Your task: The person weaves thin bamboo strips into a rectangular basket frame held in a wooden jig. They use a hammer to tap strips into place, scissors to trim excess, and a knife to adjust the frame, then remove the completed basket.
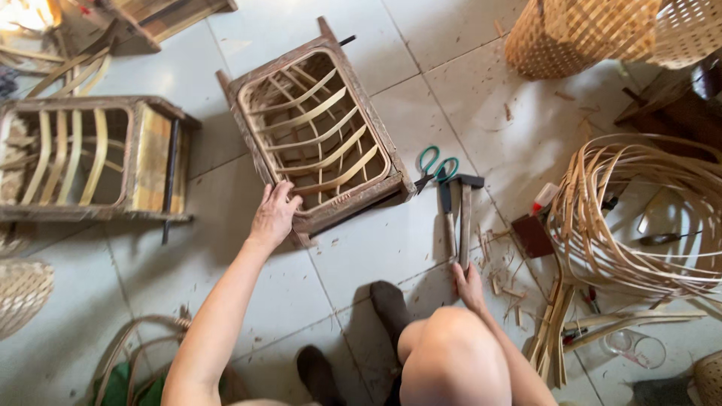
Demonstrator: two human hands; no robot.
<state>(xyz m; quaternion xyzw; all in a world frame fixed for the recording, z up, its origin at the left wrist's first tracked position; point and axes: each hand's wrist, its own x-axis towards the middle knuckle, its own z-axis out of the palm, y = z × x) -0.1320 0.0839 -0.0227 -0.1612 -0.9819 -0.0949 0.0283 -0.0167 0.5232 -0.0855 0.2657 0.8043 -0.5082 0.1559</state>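
Left hand (274,214) is on the near corner of the wooden frame (316,128), fingers spread wide and laid over the rim, gripping the edge rather than closing fully around it. That frame sits tilted on the tiled floor (226,256), toward the middle of the far side, with pale bamboo strips (320,139) bowed across its inside. Right hand (468,286) is down low by the knee, fingers curled on the end of the hammer (465,218) handle, whose dark head points away toward the frame's right corner. Just beside the hammer lies a second dark-handled tool (447,214), and touching that cluster are the green-handled scissors (435,167), lying flat just off the frame's right corner. To the right, a big loose coil of bamboo strips (632,218) spreads over the floor, with a small brown block (532,234) and a white glue bottle (544,197) at its left edge. Along the left edge of the floor stands a second wooden frame (90,158), also lined with strips. A woven basket (579,34) sits at the far right corner. Shavings are scattered all around the hammer and the coil.
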